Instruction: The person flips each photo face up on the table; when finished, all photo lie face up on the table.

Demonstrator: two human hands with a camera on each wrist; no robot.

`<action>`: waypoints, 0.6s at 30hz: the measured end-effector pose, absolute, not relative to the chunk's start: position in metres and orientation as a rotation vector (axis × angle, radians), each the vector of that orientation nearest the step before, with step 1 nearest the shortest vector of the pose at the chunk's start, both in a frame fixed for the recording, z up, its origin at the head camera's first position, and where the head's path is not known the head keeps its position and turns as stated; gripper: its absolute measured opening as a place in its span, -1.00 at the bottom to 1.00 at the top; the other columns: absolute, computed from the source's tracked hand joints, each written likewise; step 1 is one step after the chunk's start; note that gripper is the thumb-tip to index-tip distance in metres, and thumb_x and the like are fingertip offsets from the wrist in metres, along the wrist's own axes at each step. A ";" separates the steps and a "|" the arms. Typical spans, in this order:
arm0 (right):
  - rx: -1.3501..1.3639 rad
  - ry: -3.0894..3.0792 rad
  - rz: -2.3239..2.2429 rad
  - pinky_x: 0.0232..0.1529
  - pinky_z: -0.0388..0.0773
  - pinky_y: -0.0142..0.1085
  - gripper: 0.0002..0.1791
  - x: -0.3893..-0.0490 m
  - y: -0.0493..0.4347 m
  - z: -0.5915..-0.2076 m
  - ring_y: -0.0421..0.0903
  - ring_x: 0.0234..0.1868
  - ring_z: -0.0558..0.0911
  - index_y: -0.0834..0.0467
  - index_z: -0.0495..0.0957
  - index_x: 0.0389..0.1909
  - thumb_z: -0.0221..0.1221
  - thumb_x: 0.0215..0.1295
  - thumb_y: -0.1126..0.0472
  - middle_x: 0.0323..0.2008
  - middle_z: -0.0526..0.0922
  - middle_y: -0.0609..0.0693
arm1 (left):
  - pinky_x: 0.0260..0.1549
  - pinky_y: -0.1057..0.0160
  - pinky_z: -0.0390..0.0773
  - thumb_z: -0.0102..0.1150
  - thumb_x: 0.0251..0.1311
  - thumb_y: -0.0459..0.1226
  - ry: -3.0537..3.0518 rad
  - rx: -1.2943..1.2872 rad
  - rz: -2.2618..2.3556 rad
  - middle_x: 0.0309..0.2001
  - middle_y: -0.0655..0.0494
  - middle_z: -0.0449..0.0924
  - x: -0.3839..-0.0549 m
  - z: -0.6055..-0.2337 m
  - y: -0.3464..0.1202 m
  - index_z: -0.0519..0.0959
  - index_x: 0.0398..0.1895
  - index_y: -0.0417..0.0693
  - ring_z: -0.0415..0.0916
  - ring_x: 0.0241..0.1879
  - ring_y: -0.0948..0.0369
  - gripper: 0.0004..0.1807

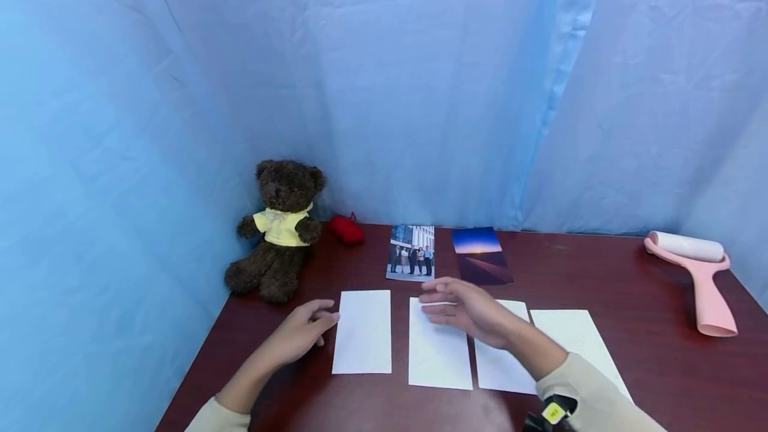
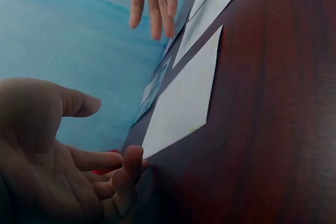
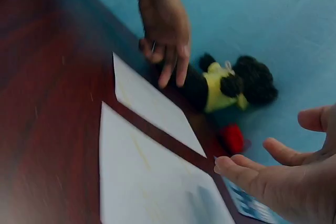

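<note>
Several white rectangular cards lie in a row on the dark red table. My left hand point(image 1: 299, 332) is beside the left edge of the leftmost card point(image 1: 362, 332), fingers relaxed, holding nothing. Over the top of the second card point(image 1: 441, 352) hovers my right hand point(image 1: 471, 312), its fingers loosely extended and nothing in them. That hand and forearm partly cover the third card point(image 1: 501, 369); the sleeve overlaps the rightmost card point(image 1: 576, 332). Behind the row lie a photo of a group of people point(image 1: 411, 253) and a sunset road photo point(image 1: 482, 256).
A brown teddy bear point(image 1: 281, 229) in a yellow shirt sits at the back left, with a small red object point(image 1: 346, 229) next to it. A pink-handled lint roller point(image 1: 708, 285) lies at the right. Blue curtains point(image 1: 420, 85) stand behind the table point(image 1: 678, 379).
</note>
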State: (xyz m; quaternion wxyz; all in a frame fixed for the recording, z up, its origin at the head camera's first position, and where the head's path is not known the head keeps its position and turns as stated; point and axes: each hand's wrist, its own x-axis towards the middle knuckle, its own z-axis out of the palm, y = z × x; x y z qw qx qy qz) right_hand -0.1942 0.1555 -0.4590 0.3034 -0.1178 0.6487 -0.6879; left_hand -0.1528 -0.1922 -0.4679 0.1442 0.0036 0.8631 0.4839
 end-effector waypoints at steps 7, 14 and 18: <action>-0.224 1.455 -1.851 0.32 0.64 -0.08 -0.25 -0.194 0.124 -0.469 0.29 0.38 0.61 0.30 -0.13 0.69 -0.33 0.70 -0.06 0.57 0.06 0.60 | -0.49 0.21 0.46 0.08 0.56 -0.05 2.389 -0.046 1.493 -0.20 -0.17 0.76 -0.140 -0.470 -0.197 0.33 0.54 -0.35 0.61 -0.41 0.15 -0.30; -0.155 1.467 -1.852 0.01 0.67 -0.32 -0.23 -0.197 0.108 -0.467 -0.06 0.04 0.76 0.24 -0.17 0.71 -0.29 0.66 -0.05 0.56 0.11 0.59 | -0.52 0.30 0.45 0.07 0.57 -0.05 2.377 0.058 1.500 -0.34 -0.13 0.76 -0.138 -0.470 -0.184 0.33 0.53 -0.39 0.64 -0.44 0.16 -0.31; -0.069 1.446 -1.877 -0.09 0.60 -0.37 -0.19 -0.198 0.099 -0.468 -0.13 -0.08 0.68 0.21 -0.20 0.70 -0.25 0.60 -0.07 0.51 0.23 0.57 | -0.46 0.34 0.46 0.07 0.58 -0.10 2.398 0.085 1.489 -0.13 -0.21 0.78 -0.134 -0.472 -0.185 0.34 0.51 -0.44 0.63 -0.45 0.14 -0.33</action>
